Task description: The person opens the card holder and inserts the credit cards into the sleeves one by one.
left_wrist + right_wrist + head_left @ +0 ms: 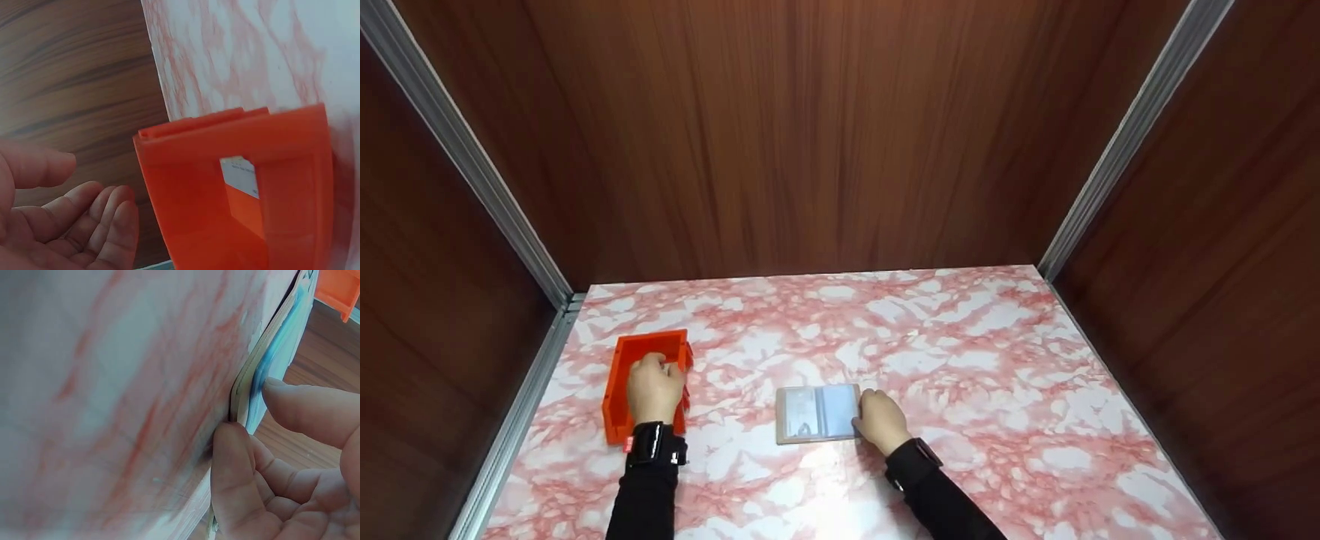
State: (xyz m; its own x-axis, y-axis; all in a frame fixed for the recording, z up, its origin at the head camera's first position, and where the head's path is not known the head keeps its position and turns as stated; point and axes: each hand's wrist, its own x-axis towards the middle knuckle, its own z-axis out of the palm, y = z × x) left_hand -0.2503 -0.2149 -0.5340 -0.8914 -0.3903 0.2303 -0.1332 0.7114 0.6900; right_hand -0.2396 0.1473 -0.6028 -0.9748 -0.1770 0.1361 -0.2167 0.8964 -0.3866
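On the marbled table lies an open card holder (801, 411) with a tan cover and clear plastic sleeves. My right hand (883, 421) pinches its right edge; in the right wrist view the thumb (298, 408) is on the bluish sleeves and a finger is at the cover's underside. Over an orange bin (616, 375) at the left is my left hand (655, 390), its fingers loosely curved. The left wrist view shows nothing between that thumb and the fingers (112, 225). Inside the bin, through a gap in its wall, part of a white printed card (241, 175) shows.
The pink-and-white marbled tabletop (960, 352) extends behind and to the right of the card holder. Dark wood panels (840, 150) rise at the back and both sides, with grey metal rails (1140, 135) along the corners.
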